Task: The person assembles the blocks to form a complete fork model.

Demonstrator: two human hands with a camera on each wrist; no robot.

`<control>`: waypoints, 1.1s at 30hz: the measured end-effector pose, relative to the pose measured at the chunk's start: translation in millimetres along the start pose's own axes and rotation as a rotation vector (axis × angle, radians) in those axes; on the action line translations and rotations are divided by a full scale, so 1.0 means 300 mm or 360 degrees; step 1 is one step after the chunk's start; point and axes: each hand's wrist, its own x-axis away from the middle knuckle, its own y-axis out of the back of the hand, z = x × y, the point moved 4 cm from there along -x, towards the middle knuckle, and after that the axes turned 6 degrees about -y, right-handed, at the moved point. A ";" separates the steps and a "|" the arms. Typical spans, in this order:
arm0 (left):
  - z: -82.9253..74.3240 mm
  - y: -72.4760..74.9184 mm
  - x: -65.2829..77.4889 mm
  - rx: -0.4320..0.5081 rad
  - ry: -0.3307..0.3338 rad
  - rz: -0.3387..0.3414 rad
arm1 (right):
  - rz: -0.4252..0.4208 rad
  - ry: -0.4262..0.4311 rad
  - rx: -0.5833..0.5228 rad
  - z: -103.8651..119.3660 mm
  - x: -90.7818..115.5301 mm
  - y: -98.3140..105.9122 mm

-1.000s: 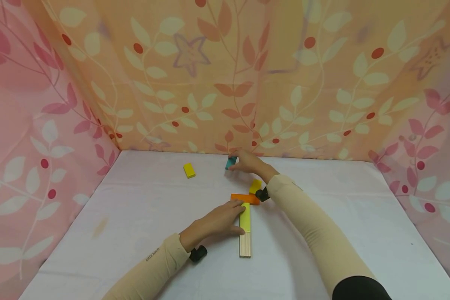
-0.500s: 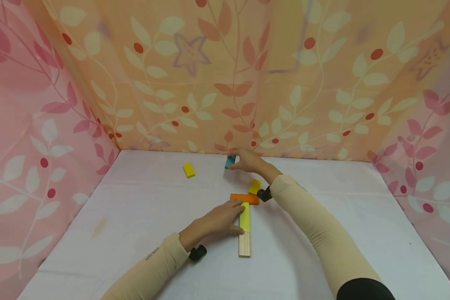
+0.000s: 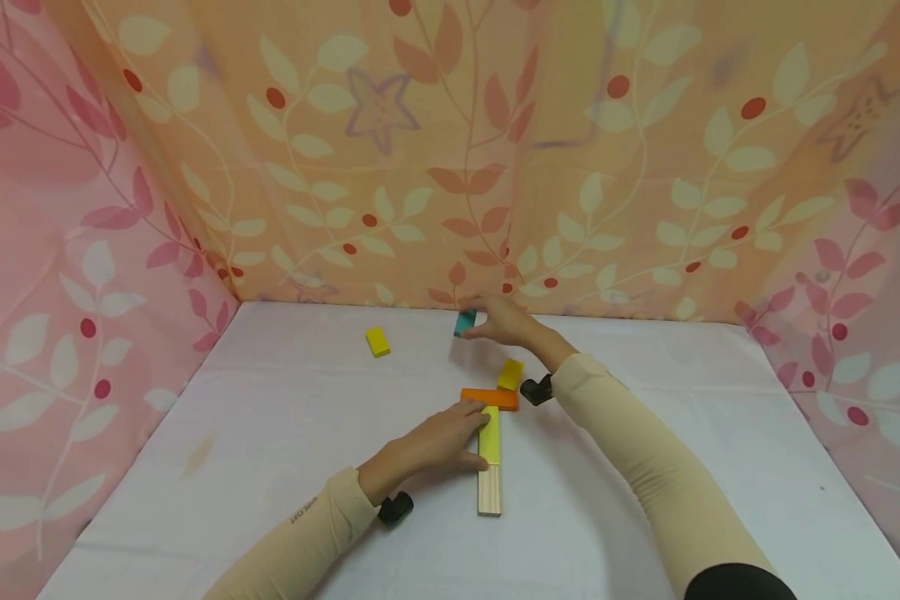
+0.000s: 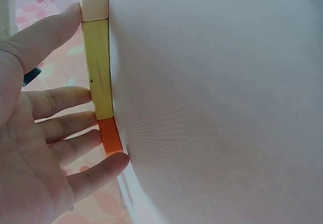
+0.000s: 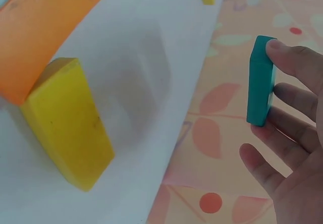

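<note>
My right hand [image 3: 504,323] pinches a teal wooden block [image 5: 261,82] between thumb and fingers, held above the far part of the table. My left hand [image 3: 437,440] lies with extended fingers along a row of blocks. Its thumb touches the side near the joint of a plain wood block [image 3: 489,493] and a light yellow block [image 4: 98,67]; other fingertips reach the light yellow block and an orange block [image 4: 110,135]. The orange block lies crosswise at the row's far end. Behind its right end, touching it, a yellow block [image 5: 69,120] leans at an angle.
Another yellow block [image 3: 378,342] lies by itself farther back and left. A white cloth covers the table [image 3: 270,450]. Patterned curtains [image 3: 307,167] rise along the back and both sides.
My right hand and the teal block have shifted slightly to the right, and the right forearm has moved right too. My left hand and the row of blocks stay as they were.
</note>
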 end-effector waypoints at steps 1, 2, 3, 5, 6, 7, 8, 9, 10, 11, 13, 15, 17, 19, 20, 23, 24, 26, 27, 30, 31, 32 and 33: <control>0.001 -0.001 -0.001 -0.0001 -0.0002 0.0000 | -0.0006 0.0011 0.0002 0.000 0.002 0.004; 0.002 -0.002 -0.001 -0.0001 -0.0003 0.0001 | -0.0010 0.0017 0.0001 -0.001 0.004 0.008; 0.002 -0.001 -0.001 -0.0001 -0.0005 0.0000 | -0.0013 0.0027 0.0003 0.000 0.007 0.012; 0.001 -0.001 0.000 -0.0005 -0.0006 0.0000 | -0.0021 0.0040 0.0006 0.000 0.014 0.018; 0.000 -0.001 0.000 -0.0006 -0.0008 -0.0001 | -0.0025 0.0045 0.0004 0.000 0.018 0.021; 0.000 0.000 0.000 -0.0008 -0.0009 -0.0002 | -0.0029 0.0049 0.0008 0.001 0.023 0.023; 0.000 0.000 0.001 -0.0008 -0.0010 -0.0003 | -0.0031 0.0054 0.0007 0.002 0.027 0.025; -0.001 0.000 0.001 -0.0009 -0.0010 -0.0005 | -0.0032 0.0060 0.0010 0.002 0.031 0.026; -0.001 -0.001 0.000 -0.0010 -0.0010 -0.0005 | -0.0034 0.0060 0.0011 0.001 0.035 0.027; -0.001 -0.001 0.000 -0.0011 -0.0010 -0.0006 | -0.0035 0.0058 0.0009 0.001 0.039 0.029; -0.001 -0.001 0.001 -0.0007 -0.0006 -0.0008 | -0.0034 0.0057 0.0015 -0.001 0.046 0.031; -0.001 -0.001 0.001 -0.0006 -0.0004 -0.0008 | -0.0033 0.0055 0.0019 -0.004 0.052 0.032; -0.001 -0.001 0.002 -0.0002 -0.0001 -0.0005 | -0.0035 0.0055 0.0021 -0.009 0.057 0.032; -0.002 -0.001 0.003 0.0002 0.0001 -0.0002 | -0.0045 0.0056 0.0023 -0.012 0.064 0.035; -0.002 0.000 0.003 0.0002 0.0001 -0.0001 | -0.0049 0.0057 0.0020 -0.014 0.067 0.037; -0.003 0.000 0.004 -0.0001 0.0000 0.0001 | -0.0072 0.0065 0.0014 -0.014 0.080 0.044; -0.003 0.000 0.005 -0.0002 0.0002 0.0001 | -0.0080 0.0067 0.0010 -0.013 0.085 0.047; -0.004 0.000 0.006 -0.0008 0.0003 -0.0001 | -0.0086 0.0074 0.0014 -0.012 0.093 0.050; -0.004 0.000 0.006 -0.0009 0.0003 -0.0001 | -0.0090 0.0075 0.0025 -0.012 0.097 0.050; -0.004 0.000 0.007 -0.0011 0.0005 -0.0002 | -0.0083 0.0074 0.0041 -0.015 0.106 0.044; -0.004 0.001 0.006 -0.0012 0.0004 -0.0003 | -0.0078 0.0070 0.0046 -0.017 0.108 0.041; -0.004 0.001 0.006 -0.0012 0.0003 -0.0003 | -0.0075 0.0065 0.0050 -0.021 0.109 0.037; -0.004 0.000 0.005 -0.0007 0.0006 -0.0002 | -0.0067 0.0060 0.0040 -0.024 0.111 0.032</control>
